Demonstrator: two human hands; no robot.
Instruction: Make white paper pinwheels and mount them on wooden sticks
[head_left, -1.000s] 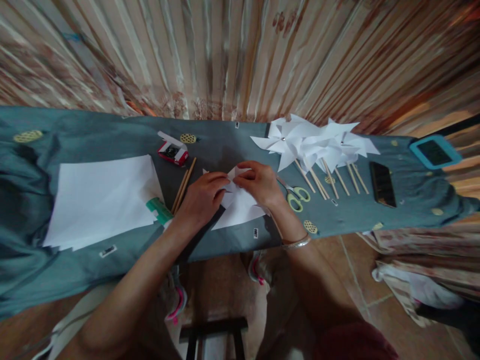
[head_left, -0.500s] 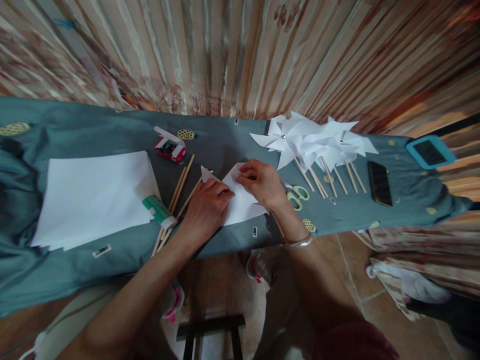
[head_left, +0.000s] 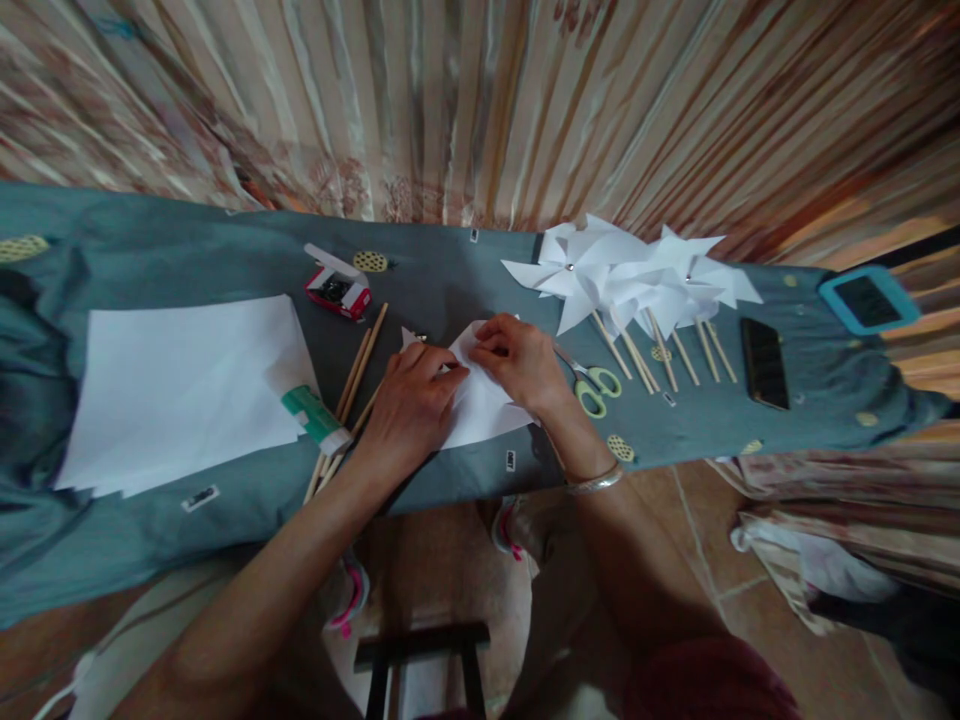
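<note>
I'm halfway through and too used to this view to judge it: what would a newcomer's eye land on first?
Probably the cluster of white paper pinwheels on wooden sticks, at the far edge of the cloth, right of centre. Next, front and centre, the left hand and right hand, both at a white sheet. Then the stack of white paper on the left, with a green-and-white tube at its right edge.

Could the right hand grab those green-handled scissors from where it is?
Probably yes: the scissors lie close beside the right hand, with their handles uncovered. Its fingers are on the white paper, though, so it would likely need to leave that first.
</note>
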